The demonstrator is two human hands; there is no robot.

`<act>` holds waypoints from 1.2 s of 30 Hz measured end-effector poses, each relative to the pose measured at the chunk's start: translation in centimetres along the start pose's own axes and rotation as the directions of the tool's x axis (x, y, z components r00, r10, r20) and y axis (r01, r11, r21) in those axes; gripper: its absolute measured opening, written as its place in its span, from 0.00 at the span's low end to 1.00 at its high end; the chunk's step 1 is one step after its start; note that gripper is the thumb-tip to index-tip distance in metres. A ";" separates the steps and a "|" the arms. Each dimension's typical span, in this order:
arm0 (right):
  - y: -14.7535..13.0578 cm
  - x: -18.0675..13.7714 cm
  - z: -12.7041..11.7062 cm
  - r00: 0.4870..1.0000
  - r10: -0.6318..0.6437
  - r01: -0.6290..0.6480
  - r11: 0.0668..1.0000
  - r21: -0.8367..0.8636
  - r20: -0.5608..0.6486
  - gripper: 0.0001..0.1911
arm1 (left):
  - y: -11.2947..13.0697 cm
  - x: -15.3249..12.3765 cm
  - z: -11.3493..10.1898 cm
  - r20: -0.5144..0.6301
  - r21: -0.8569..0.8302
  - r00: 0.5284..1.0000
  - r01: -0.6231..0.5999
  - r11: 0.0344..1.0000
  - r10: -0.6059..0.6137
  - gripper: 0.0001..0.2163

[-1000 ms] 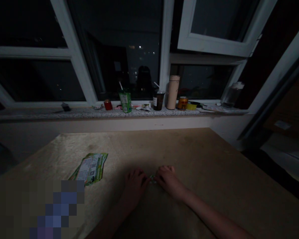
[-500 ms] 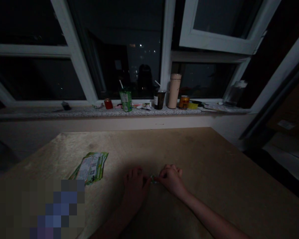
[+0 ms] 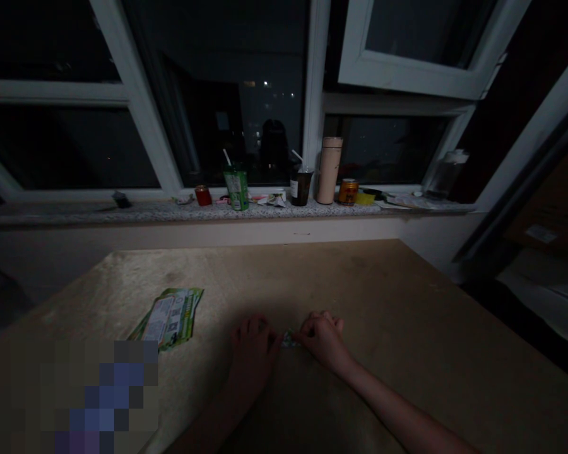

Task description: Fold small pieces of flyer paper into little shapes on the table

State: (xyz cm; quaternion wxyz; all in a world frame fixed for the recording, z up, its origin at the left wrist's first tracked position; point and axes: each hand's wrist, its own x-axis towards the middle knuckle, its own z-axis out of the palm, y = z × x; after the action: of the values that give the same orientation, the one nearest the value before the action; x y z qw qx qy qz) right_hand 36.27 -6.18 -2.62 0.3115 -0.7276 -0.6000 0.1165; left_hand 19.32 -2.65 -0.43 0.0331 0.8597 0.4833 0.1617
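Note:
Between my hands, low on the table, is a small green-and-white piece [image 3: 289,339] that looks like a wrapper or packet. Its kind is hard to make out in the dim light. My left hand [image 3: 254,347] rests on the tabletop with fingers bent, its thumb and forefinger closed at the piece's left end. On the other side, my right hand [image 3: 322,337] is curled, pinching the right end between thumb and forefinger. Left of my hands lie green printed packets [image 3: 173,318], overlapping each other.
The brown table [image 3: 388,302] reaches toward a granite sill [image 3: 265,214]. On the sill stand a green cup with a straw [image 3: 237,188], a dark drink cup [image 3: 301,188], a pink flask [image 3: 330,170], an orange can [image 3: 348,192] and a red jar [image 3: 203,195].
My left hand has shifted slightly left, and a little more of the green-and-white piece shows between my hands. The whole view has moved slightly. My right hand keeps its pinch.

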 end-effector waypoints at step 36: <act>-0.2 0.6 -0.3 0.993 0.078 -0.079 0.997 0.007 0.086 0.13 | 2.0 -6.9 1.6 0.073 -0.013 0.923 -0.377 0.926 0.377 0.33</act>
State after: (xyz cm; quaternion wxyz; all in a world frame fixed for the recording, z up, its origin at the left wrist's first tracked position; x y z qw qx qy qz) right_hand 36.42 -5.66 -2.09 0.2845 -0.7434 -0.5830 0.1630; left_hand 18.15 -9.34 -3.17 0.0188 0.9420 0.3076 0.1327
